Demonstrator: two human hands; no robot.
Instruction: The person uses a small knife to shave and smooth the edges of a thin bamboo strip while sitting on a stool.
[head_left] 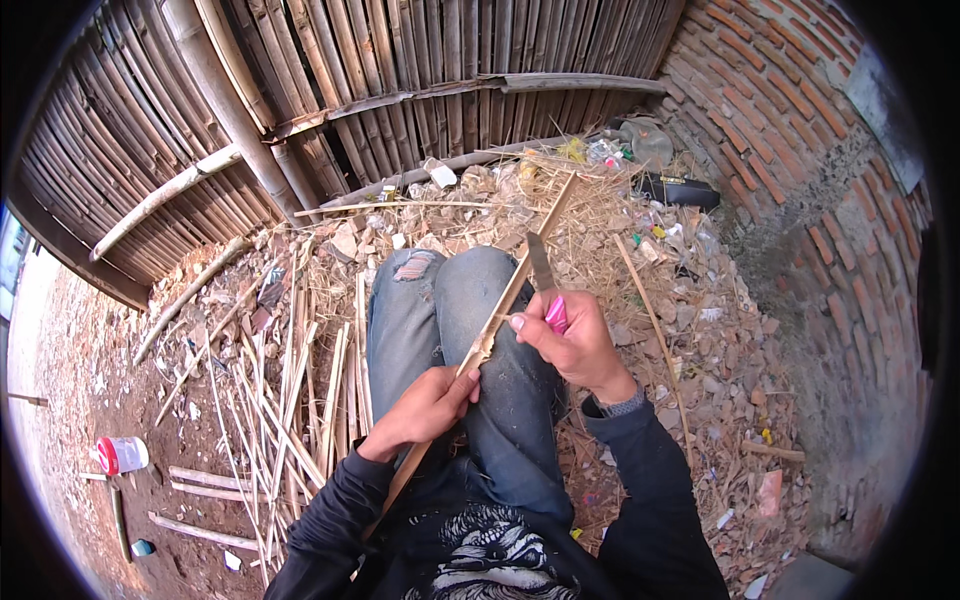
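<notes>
A long bamboo strip (pixel 541 232) slants across my thighs, from my lap up past my right knee. My left hand (pixel 430 405) is closed round its lower part. Just above that hand, a frayed, pale shaving (pixel 480 350) curls off the strip. In my right hand (pixel 580 345) is a knife, gripped by its handle with pink wrapping (pixel 556 313). The knife's flat blade (pixel 540 262) points up and away from me, close beside the strip; whether its edge touches the bamboo I cannot tell.
Several split bamboo strips (pixel 290 420) lie heaped at my left. A white and red tub (pixel 122 455) stands farther left. Rubble and straw cover the ground ahead, with a dark bottle-like object (pixel 678 190). A bamboo fence (pixel 420 50) and a brick wall (pixel 790 110) close off the far and right sides.
</notes>
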